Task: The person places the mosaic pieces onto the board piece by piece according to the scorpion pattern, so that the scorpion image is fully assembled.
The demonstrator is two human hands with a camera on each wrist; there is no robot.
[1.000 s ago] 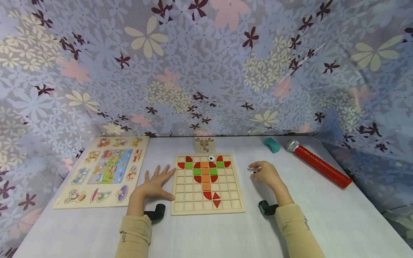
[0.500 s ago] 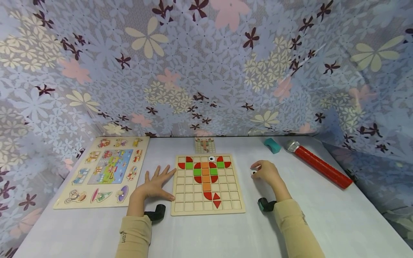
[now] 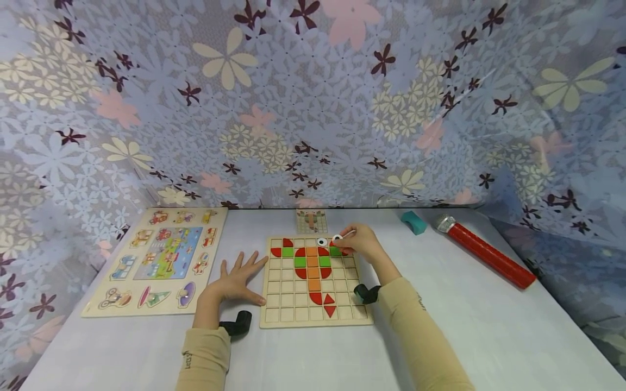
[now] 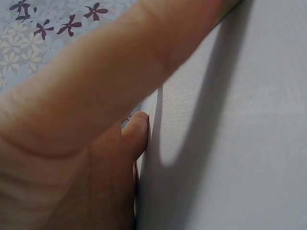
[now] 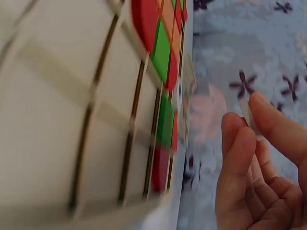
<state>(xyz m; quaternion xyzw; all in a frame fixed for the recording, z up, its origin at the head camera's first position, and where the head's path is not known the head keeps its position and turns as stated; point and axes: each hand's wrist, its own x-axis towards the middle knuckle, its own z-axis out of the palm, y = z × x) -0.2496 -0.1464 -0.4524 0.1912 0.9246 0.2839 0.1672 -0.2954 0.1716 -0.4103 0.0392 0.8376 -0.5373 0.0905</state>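
My right hand pinches a small white eye tile between thumb and fingers, above the top right of a wooden grid board. In the right wrist view the tile shows edge-on between the fingertips. On the board lies a figure of red quarter-rounds, green squares and orange squares. Two red triangles sit low in it, and another eye tile is in the top row. My left hand rests with fingers spread at the board's left edge, thumb and a fingertip touching it.
A pattern card lies behind the board. To the left is a wooden picture puzzle. On the right are a teal arch block and a red microphone. A flowered cloth hangs behind the table.
My right hand has picked the eye tile up from the table right of the board and carried it left and away, over the board's upper right. The left hand stays put.
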